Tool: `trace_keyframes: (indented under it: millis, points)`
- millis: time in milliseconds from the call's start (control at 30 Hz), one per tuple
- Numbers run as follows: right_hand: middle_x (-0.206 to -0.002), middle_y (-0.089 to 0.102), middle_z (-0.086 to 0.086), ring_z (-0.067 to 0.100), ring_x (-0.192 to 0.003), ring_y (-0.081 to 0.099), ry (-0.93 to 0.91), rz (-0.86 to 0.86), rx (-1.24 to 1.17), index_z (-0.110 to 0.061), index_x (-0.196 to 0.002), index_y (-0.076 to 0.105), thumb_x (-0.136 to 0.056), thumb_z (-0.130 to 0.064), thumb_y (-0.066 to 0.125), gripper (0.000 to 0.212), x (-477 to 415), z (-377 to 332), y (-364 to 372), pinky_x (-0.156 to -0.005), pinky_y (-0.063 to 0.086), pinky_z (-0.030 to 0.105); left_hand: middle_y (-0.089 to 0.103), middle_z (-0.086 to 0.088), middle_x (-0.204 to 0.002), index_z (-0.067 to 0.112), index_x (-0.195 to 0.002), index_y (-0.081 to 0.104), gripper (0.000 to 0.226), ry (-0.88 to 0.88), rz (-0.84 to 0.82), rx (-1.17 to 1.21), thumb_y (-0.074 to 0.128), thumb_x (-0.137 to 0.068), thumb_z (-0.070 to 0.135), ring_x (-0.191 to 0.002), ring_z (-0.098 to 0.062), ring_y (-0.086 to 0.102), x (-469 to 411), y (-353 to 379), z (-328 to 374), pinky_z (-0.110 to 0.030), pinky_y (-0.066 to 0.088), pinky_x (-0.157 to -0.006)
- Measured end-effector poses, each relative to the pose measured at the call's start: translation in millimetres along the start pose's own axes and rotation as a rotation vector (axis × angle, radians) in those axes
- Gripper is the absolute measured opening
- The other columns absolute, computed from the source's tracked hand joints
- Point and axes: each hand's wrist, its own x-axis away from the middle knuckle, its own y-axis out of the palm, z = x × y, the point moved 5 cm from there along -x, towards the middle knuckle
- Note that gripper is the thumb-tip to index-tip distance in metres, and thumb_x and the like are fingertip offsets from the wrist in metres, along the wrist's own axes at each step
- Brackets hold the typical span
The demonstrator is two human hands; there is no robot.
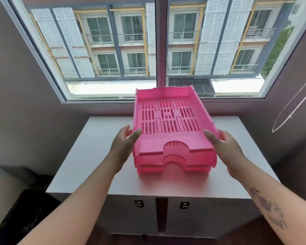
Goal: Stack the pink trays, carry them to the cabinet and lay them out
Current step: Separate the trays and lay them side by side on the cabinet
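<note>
A stack of pink slotted plastic trays [168, 119] sits low over the white cabinet top [85, 156], near its middle. The far end of the top tray rises in front of the window. Two more tray fronts [148, 167] show beneath it at the near end, each with an arched cut-out. I cannot tell whether the bottom one touches the cabinet. My left hand [125, 142] grips the stack's left side with the thumb over the rim. My right hand [224, 147] grips the right side the same way.
The cabinet stands against the wall under a large window [157, 50], and its two front doors [139, 204] face me. A bead chain [290, 115] hangs at the right. A dark object [25, 218] lies on the floor at the lower left.
</note>
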Motion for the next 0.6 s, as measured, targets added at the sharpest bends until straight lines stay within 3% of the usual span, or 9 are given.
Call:
trace_keyframes:
  millis: [100,200,300,367,433,500,600]
  points:
    - [-0.106,0.068,0.005,0.022,-0.091,0.065,-0.013,0.051,0.099,-0.015,-0.126,0.058,-0.097,-0.030,0.057,0.033,-5,-15,5,-0.071,0.054,0.037,0.072,0.002,-0.106,0.022,-0.117,0.064,0.030,0.009,-0.025,-0.076,0.057,-0.089,0.028,-0.094,-0.020,0.068,-1,11,7,-0.034,0.055,-0.070]
    - [-0.101,0.068,0.011,0.025,-0.084,0.060,-0.064,0.134,0.181,-0.014,-0.117,0.061,-0.099,-0.016,0.040,0.029,-1,-25,8,-0.072,0.052,0.041,0.071,0.001,-0.092,0.023,-0.103,0.068,0.032,-0.015,0.054,-0.093,0.044,-0.087,0.011,-0.081,-0.020,0.064,1,13,8,-0.035,0.056,-0.066]
    - [-0.094,0.067,0.009,0.025,-0.078,0.060,-0.129,0.145,0.148,-0.021,-0.111,0.060,-0.102,-0.015,0.035,0.028,12,-39,17,-0.071,0.055,0.045,0.068,0.001,-0.082,0.019,-0.099,0.069,0.034,-0.003,0.121,-0.034,0.039,-0.089,0.006,-0.067,-0.016,0.056,6,2,15,-0.023,0.043,-0.045]
    - [-0.084,0.066,0.005,0.022,-0.069,0.058,-0.185,0.116,0.140,-0.022,-0.117,0.060,-0.103,-0.016,0.035,0.029,22,-49,30,-0.063,0.053,0.043,0.067,0.001,-0.083,0.020,-0.103,0.068,0.032,0.009,0.181,-0.016,0.041,-0.091,0.008,-0.067,-0.014,0.057,10,-17,16,-0.016,0.041,-0.039]
    - [-0.071,0.058,0.000,0.008,-0.053,0.048,-0.252,0.068,0.139,-0.024,-0.120,0.059,-0.102,-0.013,0.038,0.030,30,-58,50,-0.047,0.044,0.028,0.068,0.002,-0.084,0.023,-0.104,0.069,0.030,0.017,0.239,-0.008,0.044,-0.093,0.011,-0.068,-0.014,0.060,18,-43,15,-0.016,0.043,-0.041]
    - [-0.062,0.049,-0.002,0.003,-0.041,0.039,-0.315,-0.004,0.161,-0.024,-0.109,0.058,-0.100,-0.007,0.041,0.026,38,-67,78,-0.038,0.032,0.015,0.068,0.004,-0.080,0.028,-0.101,0.070,0.031,0.013,0.314,-0.007,0.045,-0.094,0.011,-0.068,-0.015,0.061,26,-76,10,-0.021,0.045,-0.047]
    - [-0.066,0.052,0.011,0.011,-0.050,0.043,-0.367,-0.153,0.221,-0.013,-0.093,0.057,-0.095,-0.004,0.045,0.015,48,-77,128,-0.043,0.036,0.019,0.070,0.003,-0.088,0.033,-0.103,0.070,0.035,-0.011,0.427,0.012,0.046,-0.092,0.010,-0.076,-0.019,0.064,37,-134,-8,-0.028,0.050,-0.057]
